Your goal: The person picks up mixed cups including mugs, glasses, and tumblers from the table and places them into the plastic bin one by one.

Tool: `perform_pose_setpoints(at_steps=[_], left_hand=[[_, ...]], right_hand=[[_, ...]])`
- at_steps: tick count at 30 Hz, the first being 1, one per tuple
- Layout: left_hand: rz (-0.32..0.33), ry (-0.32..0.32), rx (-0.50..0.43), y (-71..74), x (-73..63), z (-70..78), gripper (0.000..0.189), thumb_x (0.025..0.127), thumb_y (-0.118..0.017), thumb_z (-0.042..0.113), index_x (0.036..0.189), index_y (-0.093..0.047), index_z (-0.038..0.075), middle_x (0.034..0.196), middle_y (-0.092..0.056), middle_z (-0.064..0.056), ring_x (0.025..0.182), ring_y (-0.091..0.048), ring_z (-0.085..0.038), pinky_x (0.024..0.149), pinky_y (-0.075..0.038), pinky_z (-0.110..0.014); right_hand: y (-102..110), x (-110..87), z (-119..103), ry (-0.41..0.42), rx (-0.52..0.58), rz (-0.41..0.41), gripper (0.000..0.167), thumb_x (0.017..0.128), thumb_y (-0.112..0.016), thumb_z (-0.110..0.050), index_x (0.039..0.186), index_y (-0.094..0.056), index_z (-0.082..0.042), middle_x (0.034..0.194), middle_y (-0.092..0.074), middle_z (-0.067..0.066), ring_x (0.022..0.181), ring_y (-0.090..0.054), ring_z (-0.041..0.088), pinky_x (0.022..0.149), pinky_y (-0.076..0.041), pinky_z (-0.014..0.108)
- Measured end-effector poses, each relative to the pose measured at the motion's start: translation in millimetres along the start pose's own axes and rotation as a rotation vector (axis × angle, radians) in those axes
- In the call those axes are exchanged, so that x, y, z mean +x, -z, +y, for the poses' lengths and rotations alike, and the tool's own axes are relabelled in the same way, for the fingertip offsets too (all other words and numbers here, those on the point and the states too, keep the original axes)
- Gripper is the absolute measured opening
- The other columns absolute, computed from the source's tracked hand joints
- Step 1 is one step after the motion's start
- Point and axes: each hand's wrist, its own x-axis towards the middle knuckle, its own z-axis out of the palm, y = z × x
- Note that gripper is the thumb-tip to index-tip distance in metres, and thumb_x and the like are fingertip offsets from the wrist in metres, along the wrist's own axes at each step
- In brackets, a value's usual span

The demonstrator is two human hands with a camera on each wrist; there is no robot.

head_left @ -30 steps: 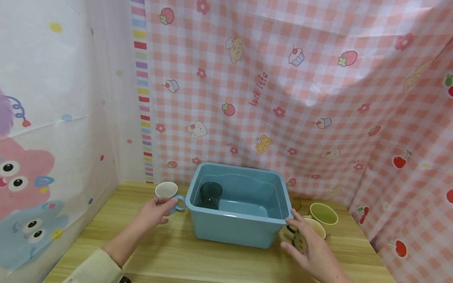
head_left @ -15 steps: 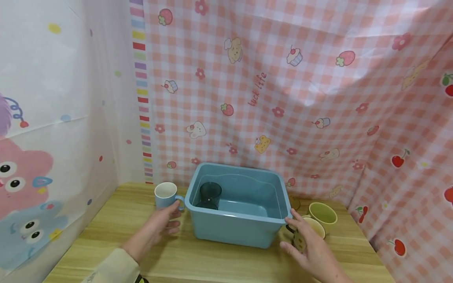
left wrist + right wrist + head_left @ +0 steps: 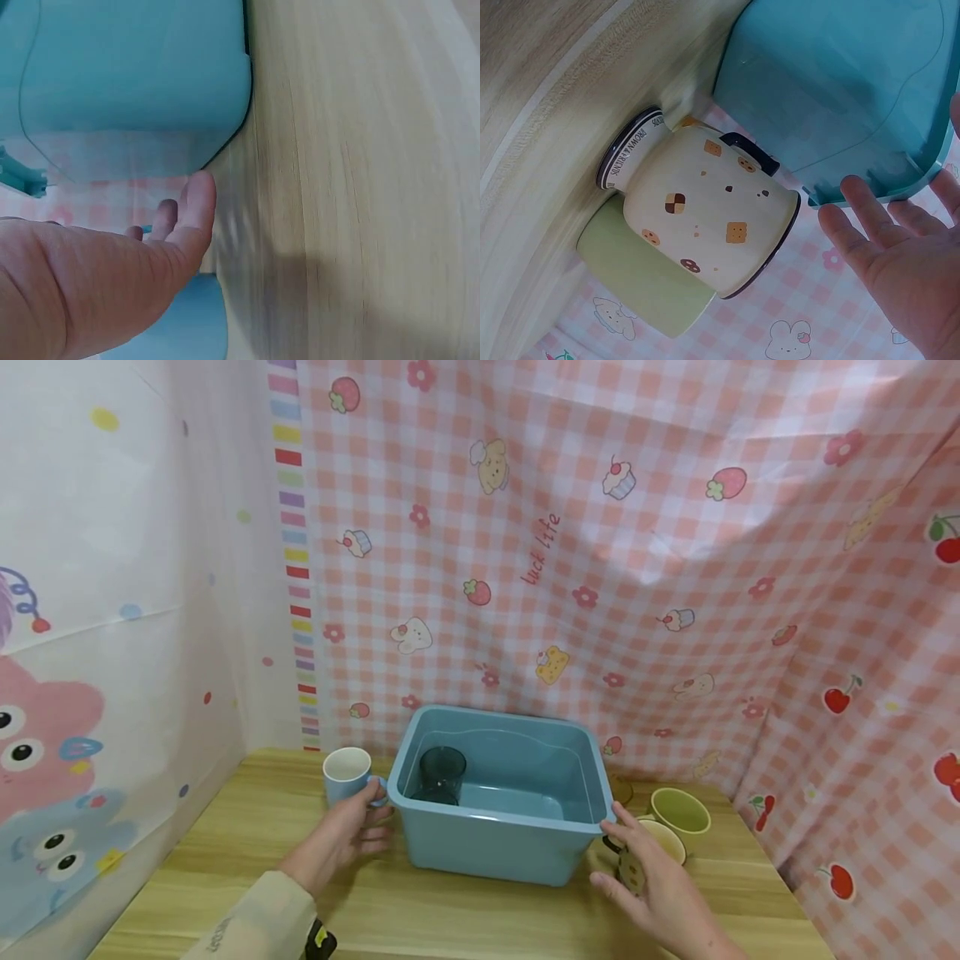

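Observation:
A light-blue mug (image 3: 347,777) with a white inside stands on the table left of a blue plastic bin (image 3: 495,852). At its handle is my left hand (image 3: 348,835), the thumb overlapping the handle and the other fingers loosely extended below it. In the left wrist view, those fingers (image 3: 199,199) reach up beside the bin's lower corner, partly hiding the mug. My right hand (image 3: 652,877) is spread at the bin's right end, fingertips at the rim and thumb apart. Dark glass cups (image 3: 442,767) sit inside the bin's left end.
Right of the bin stand a cream mug (image 3: 705,210) with cookie prints, partly behind my right hand in the head view, and a green mug (image 3: 680,810). An amber glass (image 3: 621,789) shows behind the bin's right corner. A checkered curtain (image 3: 450,568) hangs right behind the table.
My left hand has shifted right and slightly down, its thumb moving from the mug's front to the handle. My right hand stays at the bin's rim. The view has turned slightly right.

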Motion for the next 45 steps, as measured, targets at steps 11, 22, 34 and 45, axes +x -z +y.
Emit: perform_pose_setpoints(at_steps=[11,22,34,45], left_hand=[[0.015,-0.006,-0.062,-4.2,15.4,-2.9,0.044,0.115,-0.037,0.049,0.116,-0.053,0.008,0.11,-0.074,-0.017,0.085,-0.067,-0.021,0.077,-0.059,-0.042],[0.054,0.015,-0.15,-10.8,31.9,-6.3,0.051,0.114,-0.035,0.054,0.135,-0.047,0.009,0.156,-0.052,-0.034,0.144,-0.051,-0.053,0.12,-0.043,-0.065],[-0.028,0.026,-0.051,-1.8,22.7,-3.6,0.049,0.112,-0.029,0.062,0.113,-0.049,0.017,0.158,-0.048,-0.036,0.144,-0.046,-0.061,0.121,-0.04,-0.069],[0.0,0.056,0.168,22.4,-5.1,-0.6,0.081,0.11,-0.032,0.066,0.155,-0.037,-0.001,0.158,-0.043,-0.042,0.133,-0.056,-0.063,0.101,-0.057,-0.061]], right_hand=[[-0.7,0.8,0.6,0.011,0.0,0.005,0.067,0.094,-0.083,-0.028,0.151,-0.053,-0.009,0.17,-0.04,0.02,0.047,-0.029,-0.01,0.049,-0.044,0.019],[-1.9,0.3,1.3,0.017,0.004,0.007,0.067,0.094,-0.083,-0.027,0.151,-0.053,-0.009,0.171,-0.04,0.02,0.046,-0.027,-0.012,0.047,-0.044,0.019],[-1.7,0.5,1.7,0.017,0.002,0.016,0.067,0.094,-0.084,-0.026,0.151,-0.054,-0.009,0.17,-0.04,0.02,0.046,-0.028,-0.011,0.046,-0.043,0.018],[-2.6,0.1,1.8,0.012,-0.006,0.02,0.066,0.094,-0.083,-0.027,0.152,-0.054,-0.015,0.17,-0.041,0.019,0.046,-0.03,-0.01,0.048,-0.043,0.019]])
